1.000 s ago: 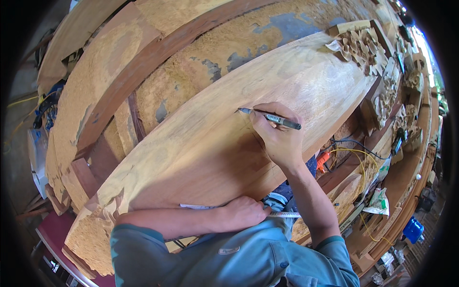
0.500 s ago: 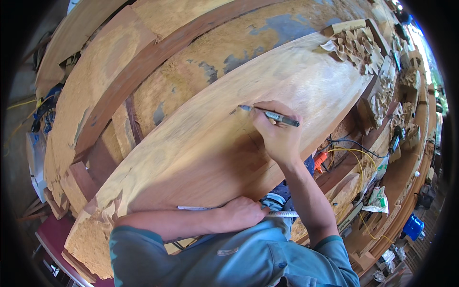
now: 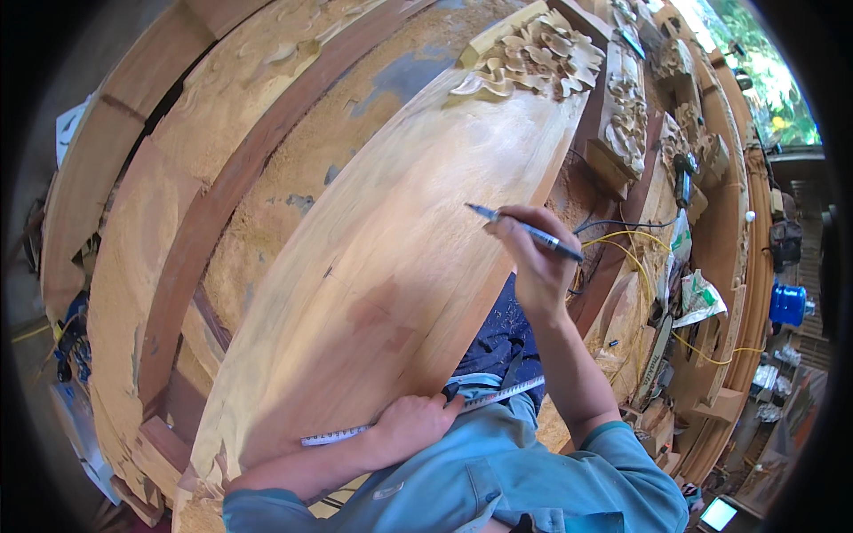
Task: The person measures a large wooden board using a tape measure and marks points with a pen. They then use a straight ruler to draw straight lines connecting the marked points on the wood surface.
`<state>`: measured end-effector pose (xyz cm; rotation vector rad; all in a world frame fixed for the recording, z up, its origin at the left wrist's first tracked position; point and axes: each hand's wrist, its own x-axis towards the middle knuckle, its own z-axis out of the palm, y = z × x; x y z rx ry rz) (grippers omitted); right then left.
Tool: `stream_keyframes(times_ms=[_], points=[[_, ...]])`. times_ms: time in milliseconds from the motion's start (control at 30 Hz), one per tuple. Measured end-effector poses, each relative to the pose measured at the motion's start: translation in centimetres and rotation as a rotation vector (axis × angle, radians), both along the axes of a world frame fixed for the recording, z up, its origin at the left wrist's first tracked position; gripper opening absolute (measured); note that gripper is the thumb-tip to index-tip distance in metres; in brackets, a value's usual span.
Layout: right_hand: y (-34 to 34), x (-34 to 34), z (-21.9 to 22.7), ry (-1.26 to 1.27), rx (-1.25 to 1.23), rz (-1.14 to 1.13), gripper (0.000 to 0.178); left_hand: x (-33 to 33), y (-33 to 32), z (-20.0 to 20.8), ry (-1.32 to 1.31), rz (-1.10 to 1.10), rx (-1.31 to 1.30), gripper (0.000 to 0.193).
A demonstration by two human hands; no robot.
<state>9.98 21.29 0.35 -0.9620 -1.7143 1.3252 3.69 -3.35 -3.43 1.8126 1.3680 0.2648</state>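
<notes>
A long, pale wooden panel (image 3: 391, 240) lies before me, its upper end carved with leaf-like shapes (image 3: 542, 58). My right hand (image 3: 540, 258) grips a marker pen (image 3: 544, 238), its tip pointing left over the panel's right part; whether the tip touches the wood I cannot tell. A small dark mark (image 3: 329, 270) shows on the panel, well left of the pen. Close to my body, my left hand (image 3: 416, 421) is closed on a white measuring tape (image 3: 505, 391). One length of tape sticks out left under the forearm, another runs right across my lap.
Behind the panel a curved brown beam (image 3: 200, 200) crosses sawdust-covered wood. To the right are further carved pieces (image 3: 626, 115), a yellow cord (image 3: 644, 266), a white-and-green bag (image 3: 699, 298) and a hammer-like tool (image 3: 683, 178). A blue water jug (image 3: 788, 305) stands at far right.
My right hand has pulled the pen away from the dark mark, to the right across the panel. The whole view has turned, and more of the tape shows beside my left hand.
</notes>
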Motion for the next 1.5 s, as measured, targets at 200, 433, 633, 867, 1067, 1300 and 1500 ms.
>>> stream_keyframes(times_ms=[200,433,633,867,1067,1300,1500], points=[[2.0,0.3,-1.6,0.112,-0.094,0.008,0.023,1.4,1.9,-0.4,0.147,0.032,0.386,0.033],[2.3,-1.8,-0.1,0.093,0.038,0.041,0.028,9.9,9.9,-5.0,0.097,0.030,0.542,0.009],[3.8,2.1,0.9,0.229,-0.022,-0.097,0.025,10.0,11.6,-6.0,0.238,0.069,0.573,0.008],[3.7,1.4,-1.0,0.243,-0.069,0.029,0.025,11.3,14.4,-6.9,0.308,0.156,0.393,0.014],[0.9,-3.0,-1.9,0.053,-0.205,0.168,0.024,13.8,17.2,-13.4,-0.096,0.114,0.119,0.030],[-1.7,-5.5,-2.0,-0.110,-0.224,0.492,0.022,16.2,19.2,-12.6,-0.162,0.081,0.195,0.029],[-1.2,-4.2,1.3,-0.051,0.093,0.411,0.025,12.6,19.5,-10.5,0.000,0.054,0.357,0.026]])
